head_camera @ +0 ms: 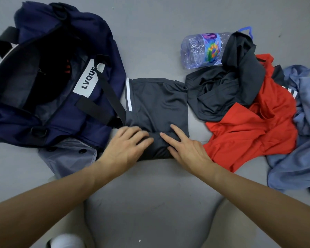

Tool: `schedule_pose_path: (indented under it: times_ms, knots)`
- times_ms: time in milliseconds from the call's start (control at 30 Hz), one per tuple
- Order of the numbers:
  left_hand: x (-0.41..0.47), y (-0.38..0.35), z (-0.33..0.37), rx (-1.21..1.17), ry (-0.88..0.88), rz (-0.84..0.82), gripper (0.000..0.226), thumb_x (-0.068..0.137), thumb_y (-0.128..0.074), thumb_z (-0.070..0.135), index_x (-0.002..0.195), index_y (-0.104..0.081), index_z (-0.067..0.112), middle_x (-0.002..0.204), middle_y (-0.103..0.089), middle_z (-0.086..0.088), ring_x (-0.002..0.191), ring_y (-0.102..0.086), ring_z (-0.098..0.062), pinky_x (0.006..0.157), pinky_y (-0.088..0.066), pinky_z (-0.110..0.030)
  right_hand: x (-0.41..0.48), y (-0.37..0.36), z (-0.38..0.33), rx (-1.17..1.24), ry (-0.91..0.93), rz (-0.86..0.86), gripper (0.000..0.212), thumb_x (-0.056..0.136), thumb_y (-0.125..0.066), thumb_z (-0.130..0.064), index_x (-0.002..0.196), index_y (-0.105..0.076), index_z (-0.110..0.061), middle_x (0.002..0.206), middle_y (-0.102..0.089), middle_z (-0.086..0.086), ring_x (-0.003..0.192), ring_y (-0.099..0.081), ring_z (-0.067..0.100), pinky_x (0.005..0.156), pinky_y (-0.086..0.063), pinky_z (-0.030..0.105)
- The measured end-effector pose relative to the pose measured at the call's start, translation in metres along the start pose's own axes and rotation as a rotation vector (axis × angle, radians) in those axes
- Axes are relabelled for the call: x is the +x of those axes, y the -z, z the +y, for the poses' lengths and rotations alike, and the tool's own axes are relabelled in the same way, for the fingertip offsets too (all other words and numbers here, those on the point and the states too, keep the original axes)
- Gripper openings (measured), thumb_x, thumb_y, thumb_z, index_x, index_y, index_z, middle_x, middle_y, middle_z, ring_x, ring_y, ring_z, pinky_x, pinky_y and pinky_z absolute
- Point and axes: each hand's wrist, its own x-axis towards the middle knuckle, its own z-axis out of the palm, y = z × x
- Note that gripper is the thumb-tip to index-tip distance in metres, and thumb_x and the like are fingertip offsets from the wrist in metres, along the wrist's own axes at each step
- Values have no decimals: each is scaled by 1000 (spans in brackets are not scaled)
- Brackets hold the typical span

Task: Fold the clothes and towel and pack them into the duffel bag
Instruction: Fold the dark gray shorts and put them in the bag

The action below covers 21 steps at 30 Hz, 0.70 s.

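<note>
Sprawling at the left of the grey floor [150,194], the navy duffel bag [100,51] lay with its top open and its white label facing up. At the far right sat the rumpled blue towel [297,158], touching the red shirt [254,136], whose far edge a crumpled dark grey garment [222,90] overlapped. Between bag and pile lay the folded grey shorts [156,101], 1 white stripe along their left side. A clear plastic bottle [200,51] lay on its side behind them. The left hand [125,144] and right hand [186,149] pressed flat on the shorts' near end, fingers extended, gripping nothing.
</note>
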Motion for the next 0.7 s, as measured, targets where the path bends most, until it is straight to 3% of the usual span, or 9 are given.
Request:
schedule_pose_path:
  times_ms: [33,100,133,200,333,433,500,600,700]
  knots:
    - [-5,-3,4,-28,-17,-25,32,94,-63,28,124,-66,17,122,-65,-5,110,-60,-30,91,-47,-42,-1,0,0,-41,31,65,54,96,-53,-44,149,-42,-37,160,-33,7,95,-65,34,69,-57,44]
    - [-17,-11,8,-58,16,-152,47,93,-64,40,134,-59,17,131,-60,-8,120,-57,-31,100,-44,-44,-5,1,1,-128,128,146,58,95,-52,-53,147,-48,-27,162,-29,11,135,-46,36,100,-47,52]
    - [-21,-14,7,-61,42,-216,57,90,-67,45,138,-56,18,136,-58,-10,126,-54,-32,105,-41,-45,-8,2,1,-155,176,150,64,94,-51,-56,149,-45,-24,164,-25,11,146,-31,36,111,-36,55]
    - [-23,-16,2,-74,71,-305,72,83,-74,47,145,-51,19,145,-52,-13,136,-47,-34,114,-37,-49,-12,0,2,-183,254,92,75,93,-51,-59,155,-34,-19,165,-22,11,152,-18,32,120,-22,55]
    - [-18,-19,-4,-154,87,-369,83,76,-82,37,149,-46,20,149,-48,-13,141,-42,-33,117,-33,-49,-15,-9,7,-176,202,-74,91,87,-61,-60,159,-24,-19,163,-28,6,151,-25,26,122,-23,50]
    - [-17,-19,-9,-198,76,-368,80,79,-79,31,150,-44,20,149,-46,-10,141,-41,-31,116,-35,-48,-8,-8,8,-126,186,-55,85,84,-70,-50,154,-35,-19,158,-40,5,144,-39,26,118,-33,47]
    - [-13,-13,-10,-262,115,-338,71,80,-72,29,146,-48,20,143,-52,-6,132,-50,-28,110,-43,-43,-5,-5,8,-53,184,-41,77,82,-71,-39,150,-42,-19,153,-47,6,139,-46,27,114,-38,45]
    - [3,6,-9,-449,333,-345,59,83,-57,40,141,-45,34,127,-62,6,111,-61,-17,94,-50,-34,-3,9,4,142,90,-28,63,84,-54,-37,146,-49,-24,142,-58,0,130,-55,20,113,-36,36]
    - [14,13,-15,-672,557,-472,45,86,-62,43,129,-50,43,110,-67,14,101,-62,-8,90,-49,-28,-4,27,4,333,-119,-53,53,90,-55,-39,143,-47,-35,110,-71,0,103,-64,23,92,-43,33]
